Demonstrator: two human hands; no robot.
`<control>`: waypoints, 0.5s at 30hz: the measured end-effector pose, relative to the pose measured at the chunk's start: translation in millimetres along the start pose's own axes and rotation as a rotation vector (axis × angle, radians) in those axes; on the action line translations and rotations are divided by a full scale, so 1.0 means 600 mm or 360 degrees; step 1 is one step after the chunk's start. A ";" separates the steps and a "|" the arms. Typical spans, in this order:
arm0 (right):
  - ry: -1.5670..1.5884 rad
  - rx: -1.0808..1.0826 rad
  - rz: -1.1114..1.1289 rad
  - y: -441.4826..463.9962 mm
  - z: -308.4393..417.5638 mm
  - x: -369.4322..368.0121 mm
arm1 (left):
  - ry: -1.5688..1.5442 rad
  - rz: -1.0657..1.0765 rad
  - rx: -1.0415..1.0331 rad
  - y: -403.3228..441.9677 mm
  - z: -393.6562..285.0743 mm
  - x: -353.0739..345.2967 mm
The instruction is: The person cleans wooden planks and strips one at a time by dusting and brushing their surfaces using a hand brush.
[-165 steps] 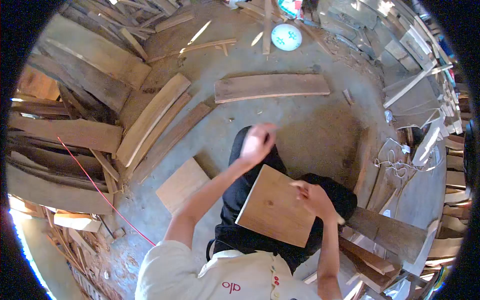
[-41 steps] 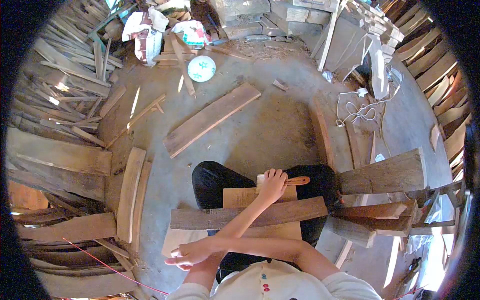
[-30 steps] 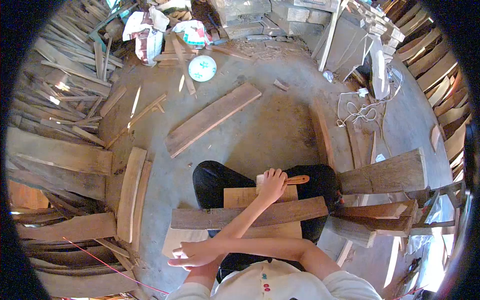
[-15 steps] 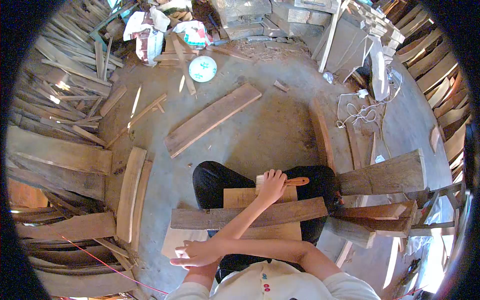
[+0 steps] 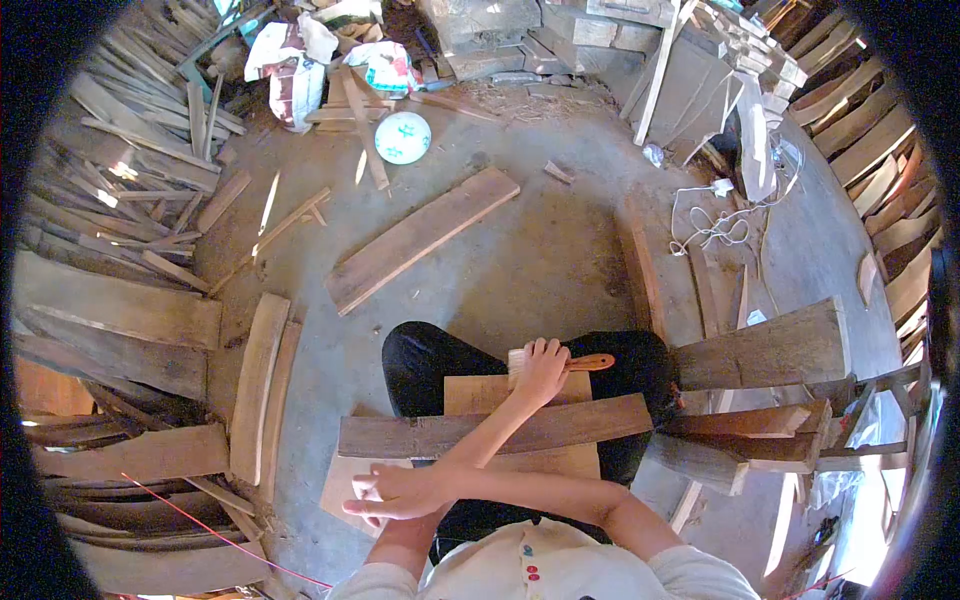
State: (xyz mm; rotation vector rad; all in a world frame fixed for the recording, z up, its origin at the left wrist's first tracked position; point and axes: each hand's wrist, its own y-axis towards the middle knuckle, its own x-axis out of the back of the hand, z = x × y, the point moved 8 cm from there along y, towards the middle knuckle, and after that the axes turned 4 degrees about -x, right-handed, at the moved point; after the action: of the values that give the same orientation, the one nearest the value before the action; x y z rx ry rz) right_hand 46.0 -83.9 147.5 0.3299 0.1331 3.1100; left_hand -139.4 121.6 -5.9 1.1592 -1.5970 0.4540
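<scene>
My forearms are crossed, the right one over the left. My left hand (image 5: 543,372) grips a brush (image 5: 590,363) with a wooden handle and pale bristles, above my lap. Below it, a long dark board (image 5: 400,437) lies across my legs, on top of a lighter square board (image 5: 560,462). My right hand (image 5: 400,490) is at the left, palm side not clearly shown, its fingers apart and holding nothing. Beneath that hand, another light board (image 5: 340,483) rests on the floor, partly covered.
A loose plank (image 5: 425,240) lies on the floor ahead, with a white ball-like object (image 5: 403,138) beyond it. Two boards (image 5: 258,390) lie at the left. A white cord (image 5: 715,232) and thick boards (image 5: 765,350) are on the right. Wood piles surround the floor.
Earlier, the square board lay on my lap without the dark board or brush. Since then my arms have crossed. In the last half second, my right hand's fingers have shifted; my left hand stays on the brush.
</scene>
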 end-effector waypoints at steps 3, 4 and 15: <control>-0.0009 -0.0090 0.0129 0.006 -0.023 -0.023 | 0.0021 -0.0105 -0.0062 -0.002 0.000 0.009; 0.0022 -0.0169 0.0180 0.002 -0.028 -0.029 | 0.0011 -0.0100 -0.0046 -0.004 0.002 0.011; 0.0319 -0.0302 -0.0578 -0.269 -0.018 0.106 | -0.0299 -0.0399 0.0250 -0.021 0.023 0.132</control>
State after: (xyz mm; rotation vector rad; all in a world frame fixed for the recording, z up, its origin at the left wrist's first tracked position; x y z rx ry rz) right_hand -18.0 77.4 136.6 -0.0122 -0.0913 2.7574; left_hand -133.3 70.0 56.3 1.5380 -1.5679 0.3170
